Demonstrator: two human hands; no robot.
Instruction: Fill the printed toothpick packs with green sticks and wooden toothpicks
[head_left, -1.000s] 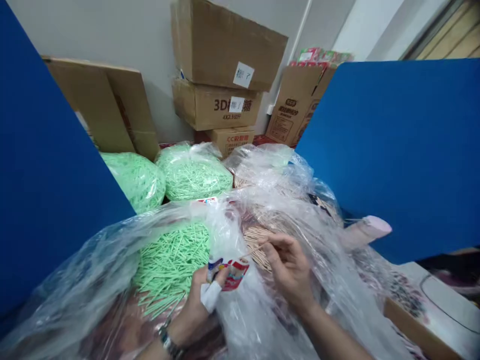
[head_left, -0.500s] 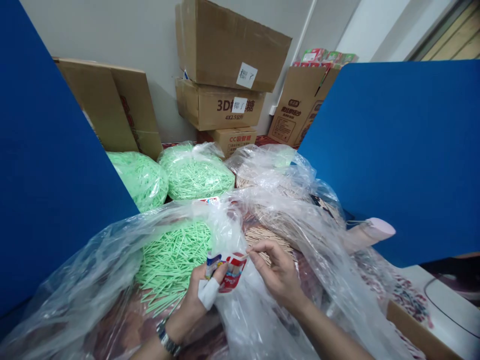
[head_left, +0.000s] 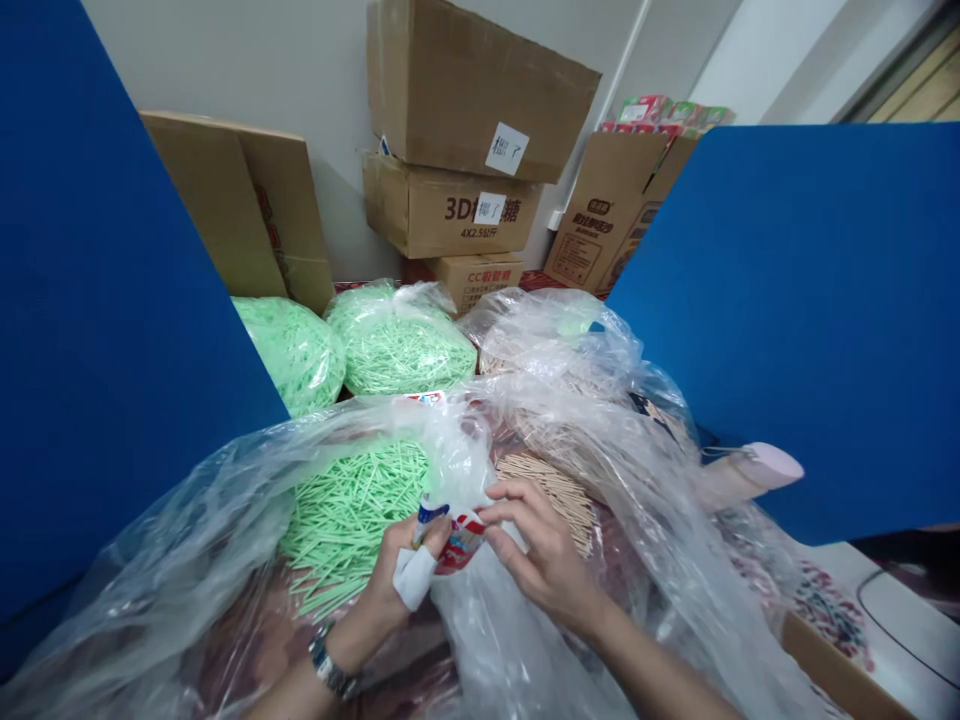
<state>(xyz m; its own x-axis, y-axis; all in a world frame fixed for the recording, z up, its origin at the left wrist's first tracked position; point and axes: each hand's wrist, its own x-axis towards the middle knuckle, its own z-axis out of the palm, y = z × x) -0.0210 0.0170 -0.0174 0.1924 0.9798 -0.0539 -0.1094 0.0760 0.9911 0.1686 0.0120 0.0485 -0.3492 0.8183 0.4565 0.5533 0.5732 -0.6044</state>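
A small printed packet [head_left: 459,545], red with a blue part, is gripped in my left hand [head_left: 405,560], thumb across its front. White tape or cloth wraps that thumb. My right hand [head_left: 544,555] reaches the packet's right edge, its index finger and thumb spread a little apart. I make out nothing between its fingers. Loose green sticks [head_left: 352,520] lie in a heap to the left, on clear plastic. Thin tan sticks [head_left: 555,490] form another heap behind my right hand. Clear plastic sheeting [head_left: 499,630] bunches up between the heaps and under my hands.
Tied bags of green sticks [head_left: 405,345] and a clear bag of tan sticks [head_left: 555,340] stand behind. Cardboard boxes [head_left: 457,205] are stacked against the wall. Blue panels [head_left: 810,300] flank both sides. A pinkish cylinder [head_left: 750,475] juts out at the right.
The fingers of my right hand have gone from a pinch at the packet's upper right corner to a looser spread at its edge. The packet has turned and bent slightly. The view has shifted a little.
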